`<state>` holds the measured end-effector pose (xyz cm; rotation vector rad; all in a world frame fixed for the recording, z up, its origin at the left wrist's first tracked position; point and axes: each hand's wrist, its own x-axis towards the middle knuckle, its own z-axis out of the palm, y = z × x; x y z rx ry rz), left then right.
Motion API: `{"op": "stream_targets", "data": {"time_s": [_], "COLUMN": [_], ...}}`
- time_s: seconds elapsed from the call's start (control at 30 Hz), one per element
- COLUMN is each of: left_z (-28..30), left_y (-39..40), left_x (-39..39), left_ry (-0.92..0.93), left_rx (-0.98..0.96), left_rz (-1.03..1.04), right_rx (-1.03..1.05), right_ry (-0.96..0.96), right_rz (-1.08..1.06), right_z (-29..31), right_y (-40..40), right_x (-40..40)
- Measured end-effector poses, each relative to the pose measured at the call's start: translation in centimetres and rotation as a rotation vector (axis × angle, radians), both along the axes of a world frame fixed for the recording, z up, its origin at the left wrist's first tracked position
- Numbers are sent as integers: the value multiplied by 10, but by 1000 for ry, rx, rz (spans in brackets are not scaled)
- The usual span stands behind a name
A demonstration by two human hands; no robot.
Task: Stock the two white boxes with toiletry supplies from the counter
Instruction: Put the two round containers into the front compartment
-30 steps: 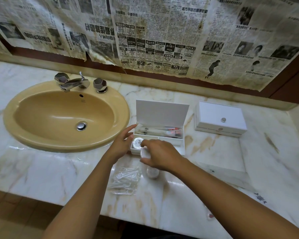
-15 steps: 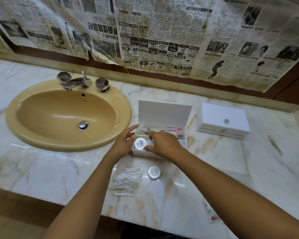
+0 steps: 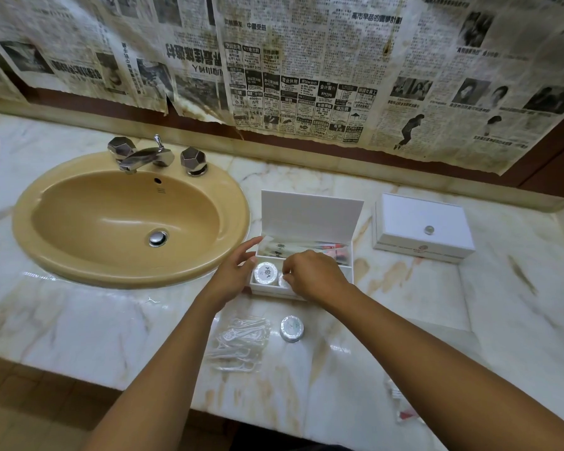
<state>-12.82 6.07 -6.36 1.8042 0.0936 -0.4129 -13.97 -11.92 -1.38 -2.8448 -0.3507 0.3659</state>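
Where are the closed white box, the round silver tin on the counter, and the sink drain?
closed white box (image 3: 417, 219), head view, on its flat lid.
round silver tin (image 3: 292, 328), head view, on its top face.
sink drain (image 3: 158, 238), head view, on the metal plug.

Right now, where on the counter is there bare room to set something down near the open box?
Bare marble lies between the open box and the closed box, and in front of the closed box. It is crowded before the open box: both hands, the clear packets and a round tin.
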Motion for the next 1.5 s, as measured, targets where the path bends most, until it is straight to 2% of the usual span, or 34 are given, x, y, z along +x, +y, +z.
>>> {"op": "stream_targets", "data": {"time_s": [0.1,0.4,0.77,1.17,1.37,1.5], "left_z": [2,4,5,3,2,1], "left_y": [-1,-1,-2,-3,-2,-2], "left_x": [-1,-3,-5,-4,-3,-3], "left_ry": [-9,-5,7,-9,-17,-27], "left_rx": [15,8,13,20,18,7], "left_rz": [-1,-3,3,5,-1,-1], "right_rx": [-1,118,-82,1,113,234], "right_ry": [53,-93,148,123,8,-137], "right_rz": [32,83,292,259,223,82], "right_z": [-5,6,-31,-36,-13,1], "right_y": [0,7,-1,-1,5,2], "right_x": [-3,-27,-57,-57,-44,-32]}}
